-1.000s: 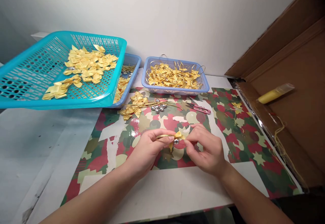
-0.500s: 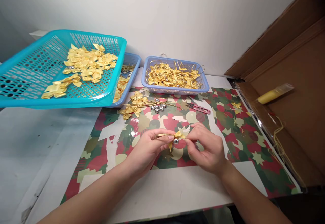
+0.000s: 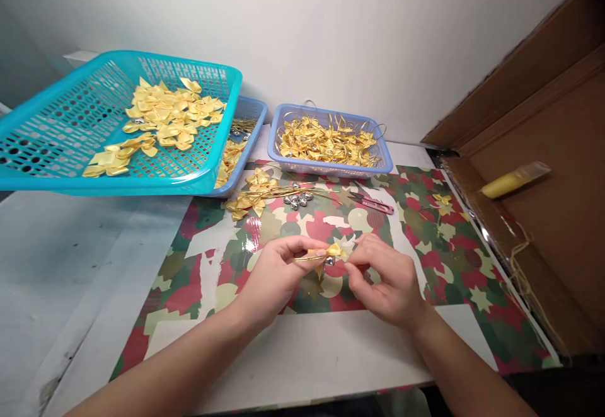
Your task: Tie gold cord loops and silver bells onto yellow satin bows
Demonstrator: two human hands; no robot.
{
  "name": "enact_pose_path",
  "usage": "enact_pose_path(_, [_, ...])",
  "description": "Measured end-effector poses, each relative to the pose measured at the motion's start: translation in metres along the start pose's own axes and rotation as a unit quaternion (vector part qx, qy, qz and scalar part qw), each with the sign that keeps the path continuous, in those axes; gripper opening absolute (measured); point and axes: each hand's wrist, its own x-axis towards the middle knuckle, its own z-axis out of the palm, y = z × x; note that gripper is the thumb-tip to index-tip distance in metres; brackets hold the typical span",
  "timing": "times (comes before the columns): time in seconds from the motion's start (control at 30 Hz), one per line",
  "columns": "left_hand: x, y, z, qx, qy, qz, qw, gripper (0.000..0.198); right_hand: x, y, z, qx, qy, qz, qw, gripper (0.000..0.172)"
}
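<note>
My left hand (image 3: 278, 275) is closed, pinching a yellow ribbon bow (image 3: 334, 250) between thumb and forefinger. A small silver bell (image 3: 329, 261) sits against the bow's underside, and a gold cord (image 3: 306, 258) runs along the left thumb. Just right of the bow, my right hand (image 3: 385, 278) has thumb and forefinger pressed together; anything between them is too small to make out. Beyond the hands lie loose silver bells (image 3: 297, 200), gold cords (image 3: 326, 194) and several yellow bows (image 3: 255, 191).
A turquoise basket (image 3: 208, 181) of bows rests partly over a blue basket (image 3: 255, 146) at left. Another blue basket (image 3: 326, 167) with finished-looking bows stands at the back. Pink thread snips (image 3: 373, 203) lie on the patterned sheet; a cardboard wall (image 3: 543, 114) borders the right.
My right fingertips have come slightly away from the bow. The cord at my left hand looks flatter. The view has shifted a little.
</note>
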Motion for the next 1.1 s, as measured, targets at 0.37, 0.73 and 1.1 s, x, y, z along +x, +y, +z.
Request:
enact_pose_path(0.37, [-0.0013,0.0021,0.0008,0.002,0.003,0.0,1.0,0.009,-0.001,0.0017,0.0023,0.008,0.012,-0.002,1.0,0.02])
enact_pose_path(0.73, [-0.0014,0.0017,0.0021,-0.004,-0.006,-0.018,1.0,0.01,0.0002,0.0004,0.0012,0.002,0.013,-0.003,1.0,0.02])
enact_pose_path(1.1, [-0.0029,0.0027,0.0023,0.012,-0.001,-0.026,1.0,0.013,-0.0027,0.0007,0.0034,-0.004,0.021,0.007,1.0,0.021])
